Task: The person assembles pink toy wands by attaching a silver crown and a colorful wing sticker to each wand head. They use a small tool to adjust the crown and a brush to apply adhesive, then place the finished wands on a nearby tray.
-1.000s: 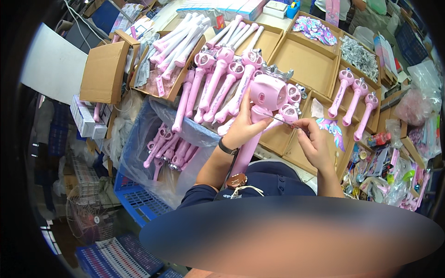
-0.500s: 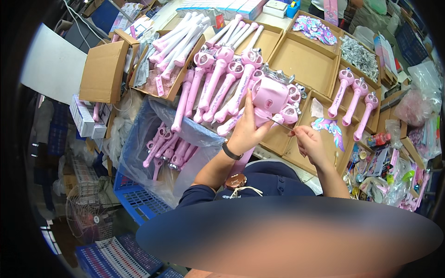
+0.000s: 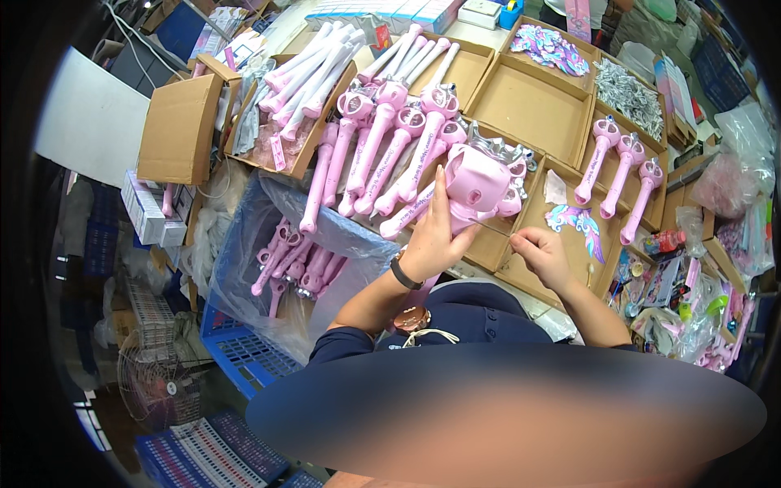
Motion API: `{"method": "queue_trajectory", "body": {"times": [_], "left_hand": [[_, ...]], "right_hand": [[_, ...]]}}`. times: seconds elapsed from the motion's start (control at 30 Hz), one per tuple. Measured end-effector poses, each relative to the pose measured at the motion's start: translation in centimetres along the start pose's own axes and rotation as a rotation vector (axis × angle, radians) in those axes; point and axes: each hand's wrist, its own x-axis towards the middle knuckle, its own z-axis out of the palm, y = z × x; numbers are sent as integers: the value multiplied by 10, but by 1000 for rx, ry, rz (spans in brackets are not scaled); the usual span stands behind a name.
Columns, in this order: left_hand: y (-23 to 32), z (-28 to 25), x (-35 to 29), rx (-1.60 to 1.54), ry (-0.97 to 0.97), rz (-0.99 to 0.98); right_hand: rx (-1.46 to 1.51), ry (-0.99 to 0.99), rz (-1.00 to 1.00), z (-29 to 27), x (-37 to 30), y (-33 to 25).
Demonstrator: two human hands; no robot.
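Observation:
My left hand is wrapped round a pink toy wand with a large rounded head, its fingers lying along the near side. The wand's shaft is mostly hidden behind my hand and forearm. In a pinch, my right hand holds a thin dark rod, whose far end reaches to just under the wand's head; I cannot tell whether it touches. Behind and left of my left hand lie several pink wands with ring-shaped heads. Below the right hand's box edge rest blue and purple wing-shaped pieces.
A blue crate lined with plastic holds more pink wands. Cardboard trays contain silver parts, purple wing pieces and three finished-looking wands. White-wrapped shafts fill a box at the left.
My right hand has shifted slightly right and down, drawing the thin rod a little away from the wand's head. My left hand and the wand stay nearly in place.

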Motion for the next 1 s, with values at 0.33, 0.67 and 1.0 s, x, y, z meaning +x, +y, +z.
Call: {"method": "queue_trajectory", "body": {"times": [0.33,0.67,1.0], "left_hand": [[-8,0,-4,-178,-92,-65],[-8,6,-11,-33,-77,-48],[-13,-20,57,-1205,329,-164]], "right_hand": [[-291,105,-224,3,-1,-7],[222,-183,391,-6,-2,-4],[-301,-13,-472,56,4,38]]}}
